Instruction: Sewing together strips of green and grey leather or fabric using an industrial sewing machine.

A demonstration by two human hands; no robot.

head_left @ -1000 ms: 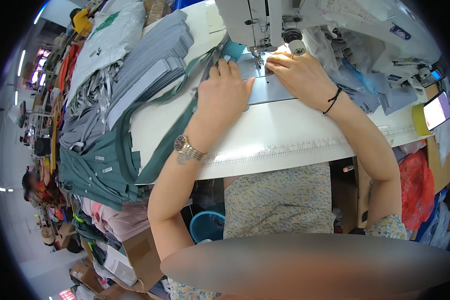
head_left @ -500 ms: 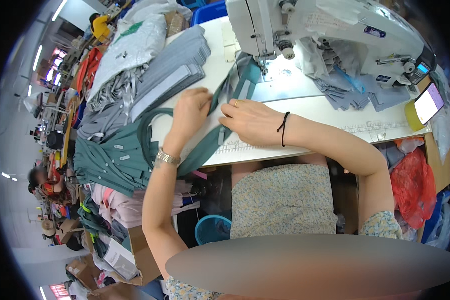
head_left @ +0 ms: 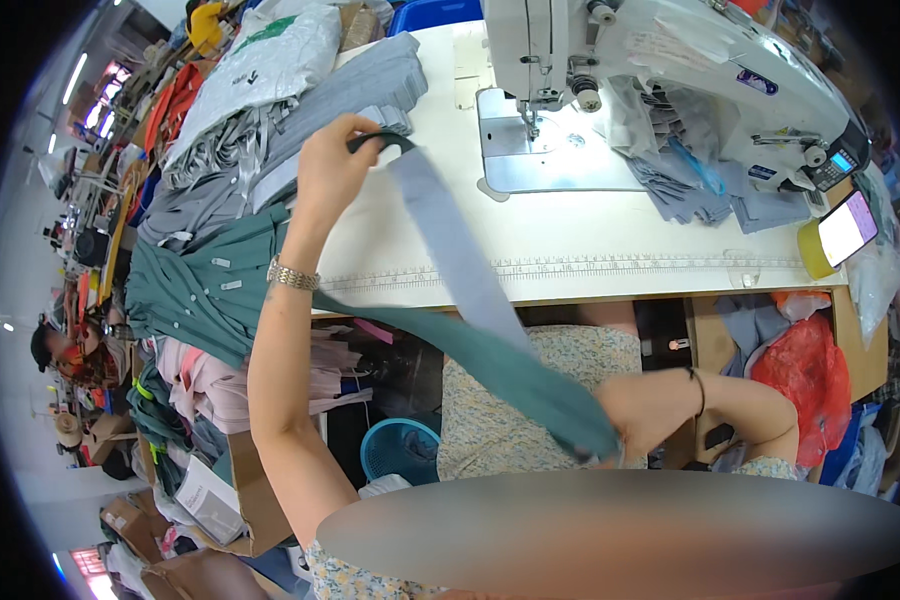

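My left hand [head_left: 338,165] is raised over the table's left part, its fingers closed on the dark looped end of a fabric strip. From there the pale grey fabric strip [head_left: 458,240] hangs down toward my lap, slightly blurred. My right hand [head_left: 655,410] is drawn in over my lap, closed around the end of a long green fabric band [head_left: 470,355]. The band stretches left, under my left forearm, toward a gathered green garment [head_left: 200,290] with small pale tags at the table's left edge. Where the grey strip meets the green band is hard to make out.
A white sewing machine [head_left: 660,60] stands at the back, its needle over a metal plate [head_left: 510,170]. Grey cut pieces [head_left: 370,85] are stacked at left, others at right. A lit phone [head_left: 852,228] leans on a yellow roll. A blue basket [head_left: 400,450] sits below.
The green band has come away from the needle area. My right hand has pulled its end down over my lap. My left hand has moved up and left, lifting the strip's end.
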